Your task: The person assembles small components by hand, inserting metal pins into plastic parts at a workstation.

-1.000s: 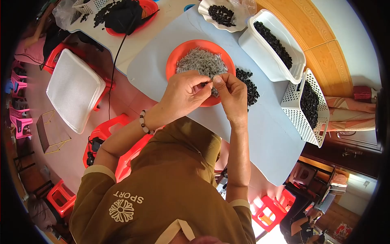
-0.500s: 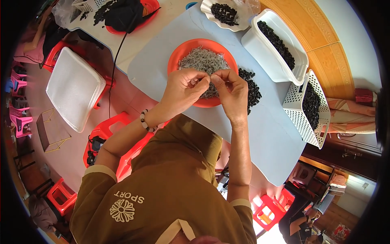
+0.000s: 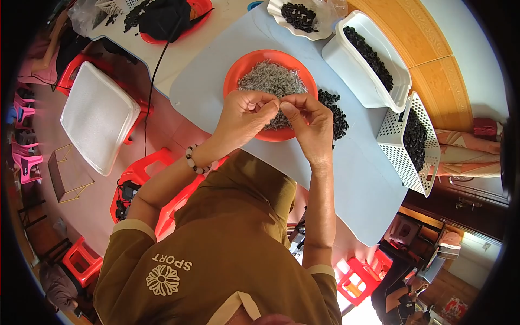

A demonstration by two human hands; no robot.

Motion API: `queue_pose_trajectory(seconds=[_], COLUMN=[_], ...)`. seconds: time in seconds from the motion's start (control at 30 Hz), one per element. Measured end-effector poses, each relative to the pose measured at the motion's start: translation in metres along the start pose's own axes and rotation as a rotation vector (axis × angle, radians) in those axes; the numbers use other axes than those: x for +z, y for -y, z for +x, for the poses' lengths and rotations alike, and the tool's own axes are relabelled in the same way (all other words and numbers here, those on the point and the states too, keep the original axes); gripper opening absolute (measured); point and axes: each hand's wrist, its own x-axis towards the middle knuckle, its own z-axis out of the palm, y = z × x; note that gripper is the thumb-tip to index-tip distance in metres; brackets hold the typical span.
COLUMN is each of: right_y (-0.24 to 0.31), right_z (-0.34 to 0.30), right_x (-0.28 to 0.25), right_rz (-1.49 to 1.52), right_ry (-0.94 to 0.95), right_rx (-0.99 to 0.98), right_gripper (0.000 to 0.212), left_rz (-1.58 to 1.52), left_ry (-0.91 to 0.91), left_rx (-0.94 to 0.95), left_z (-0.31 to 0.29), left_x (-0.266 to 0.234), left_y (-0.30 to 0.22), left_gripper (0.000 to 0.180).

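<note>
My left hand (image 3: 242, 120) and my right hand (image 3: 312, 127) meet fingertip to fingertip over the near part of a red basin (image 3: 232, 76). Both are closed in a pinch, thumb against forefinger. Whatever lies between the fingertips is too small and covered to make out. Small grey, clear-looking pieces (image 3: 272, 77) are heaped in the basin, partly hidden behind my fingers. Just right of the basin, beside my right hand, a pile of small black pieces (image 3: 340, 123) lies on the pale blue table (image 3: 360, 162).
At the right edge stand a white tub (image 3: 346, 54) and a white perforated basket (image 3: 392, 138), both holding black pieces. A scalloped white dish (image 3: 276, 12) is at the back. On the left are a stool with a white tray (image 3: 100, 119) on top and a black cable (image 3: 154, 76).
Both hands stay pinched together over the basin. The right hand has shifted very slightly to the right, and its fingers are bent a little differently.
</note>
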Motion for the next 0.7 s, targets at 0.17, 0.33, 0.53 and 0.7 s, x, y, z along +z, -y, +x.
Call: queue_pose_trajectory(seconds=[0.17, 0.33, 0.53, 0.7], right_y=[0.007, 0.012, 0.019, 0.023], right_z=[-0.018, -0.057, -0.094, -0.117], right_x=[-0.008, -0.021, -0.025, -0.029], right_rz=[0.035, 0.169, -0.061, -0.163], right_ry=[-0.057, -0.159, -0.234, -0.262], right_rx=[0.063, 0.058, -0.057, -0.093], right_gripper=[0.01, 0.008, 0.014, 0.012], left_rz=[-0.144, -0.454, -0.579, -0.536], left_ry=[0.071, 0.195, 0.251, 0.232], left_rx=[-0.212, -0.399, -0.607, -0.485], left_z=[-0.015, -0.039, -0.065, -0.077], left_x=[0.01, 0.014, 0.031, 0.042], left_y=[-0.022, -0.019, -0.014, -0.004], left_gripper=[0.023, 0.032, 0.034, 0.026])
